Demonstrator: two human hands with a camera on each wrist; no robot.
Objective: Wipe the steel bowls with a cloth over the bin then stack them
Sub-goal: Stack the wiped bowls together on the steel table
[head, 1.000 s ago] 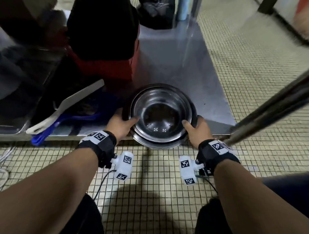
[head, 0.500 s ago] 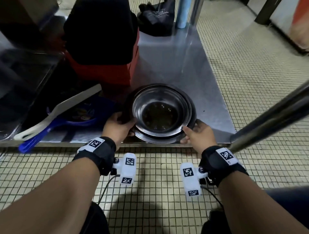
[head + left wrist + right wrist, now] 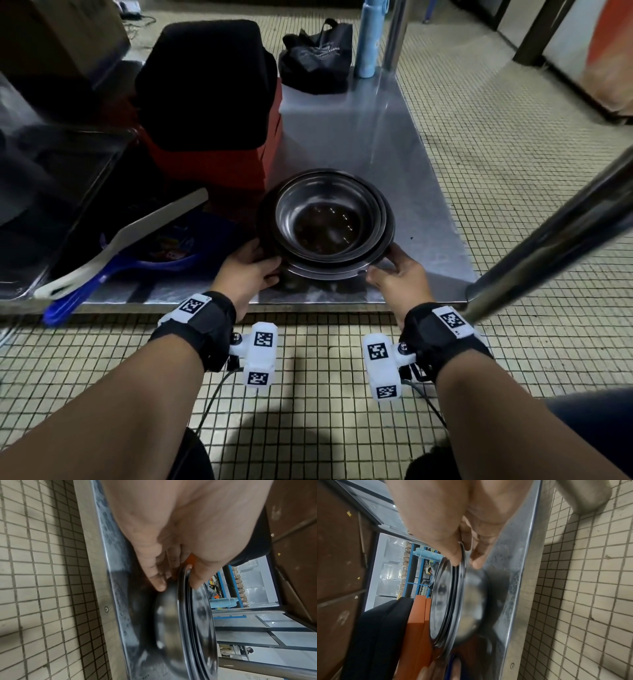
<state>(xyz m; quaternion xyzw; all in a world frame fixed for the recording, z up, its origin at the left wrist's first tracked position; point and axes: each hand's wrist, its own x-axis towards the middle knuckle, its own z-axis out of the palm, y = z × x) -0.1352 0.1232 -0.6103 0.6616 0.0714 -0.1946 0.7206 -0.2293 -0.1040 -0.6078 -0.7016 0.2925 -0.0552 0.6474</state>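
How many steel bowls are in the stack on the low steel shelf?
3 rims show, nested one inside another, in the bowl stack near the shelf's front edge, gripped by the left hand and right hand. More may be hidden underneath.

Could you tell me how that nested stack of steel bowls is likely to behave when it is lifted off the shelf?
The stack of steel bowls should stay rigid, being metal. The polished rims look slippery, and the bowls sit loosely nested, so they may slide or rattle if tilted. With the left hand and right hand gripping opposite rims, a level lift seems stable.
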